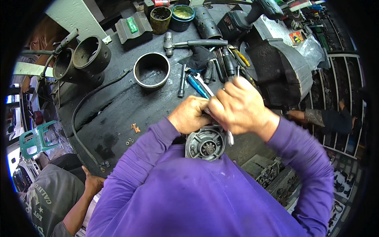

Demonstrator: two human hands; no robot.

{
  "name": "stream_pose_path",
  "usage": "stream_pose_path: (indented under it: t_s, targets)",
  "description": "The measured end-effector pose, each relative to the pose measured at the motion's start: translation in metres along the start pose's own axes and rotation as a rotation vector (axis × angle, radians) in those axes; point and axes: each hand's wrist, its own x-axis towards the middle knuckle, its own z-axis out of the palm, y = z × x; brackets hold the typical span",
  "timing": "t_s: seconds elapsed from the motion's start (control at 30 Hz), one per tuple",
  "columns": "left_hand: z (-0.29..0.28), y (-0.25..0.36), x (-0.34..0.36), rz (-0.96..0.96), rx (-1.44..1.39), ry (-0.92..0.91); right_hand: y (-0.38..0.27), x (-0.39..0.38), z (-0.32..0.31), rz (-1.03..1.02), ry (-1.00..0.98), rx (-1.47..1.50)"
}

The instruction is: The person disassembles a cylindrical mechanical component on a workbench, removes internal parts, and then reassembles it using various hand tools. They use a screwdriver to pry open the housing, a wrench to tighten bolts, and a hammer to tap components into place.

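Close to my body, a grey metal starter motor (pixel 205 143) shows its round end, with a toothed pinion gear (pixel 208 149) in the middle. My left hand (pixel 190 114) is closed just beyond its upper edge; what the fingers grip is hidden. My right hand (pixel 239 107) is a blurred fist pressed against the left one. It grips a slim silver tool (pixel 230 138), whose end sticks out below the fist beside the motor; its kind is not clear. Just past my hands lie a blue-handled screwdriver (pixel 196 85) and a steel wrench (pixel 203 83).
A hammer (pixel 197 42), a socket tool (pixel 182 81) and an open metal cylinder (pixel 152 71) lie on the dark bench. Grease tins (pixel 160 24) and a cordless drill (pixel 237 25) stand behind. At left are copper pieces (pixel 135 128), a black hose (pixel 75 114) and another person's hand (pixel 93 180).
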Motion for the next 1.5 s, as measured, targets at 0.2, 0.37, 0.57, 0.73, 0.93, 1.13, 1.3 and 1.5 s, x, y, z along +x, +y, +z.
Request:
stream_pose_path:
  t_s: [0.2, 0.37, 0.57, 0.73, 0.93, 1.13, 1.3, 1.5]
  targets:
    - [0.003, 0.005, 0.0, 0.094, 0.041, 0.104, -0.069, -0.003, 0.003, 0.814, -0.151, -0.185]
    - [-0.002, 0.006, 0.0, 0.134, -0.032, 0.03, -0.039, -0.012, -0.011, 0.273, -0.038, -0.119]
    - [0.0, 0.001, 0.001, 0.129, -0.005, 0.078, 0.022, 0.011, -0.009, -0.534, 0.014, 0.048]
    - [0.004, 0.003, 0.003, 0.12, -0.032, 0.096, -0.032, 0.003, 0.001, 0.434, 0.025, -0.166]
    - [-0.002, 0.005, 0.005, 0.084, 0.007, -0.022, -0.061, -0.016, 0.0, 0.658, -0.105, -0.182]
    - [-0.005, 0.004, 0.004, 0.148, 0.063, 0.026, 0.004, 0.008, -0.018, -0.461, -0.069, -0.044]
    - [-0.004, 0.001, 0.008, -0.031, -0.01, -0.057, 0.02, 0.013, -0.007, -0.741, 0.027, -0.041]
    - [0.0, -0.006, 0.008, 0.062, -0.037, -0.013, -0.01, -0.009, -0.001, 0.118, 0.006, -0.062]
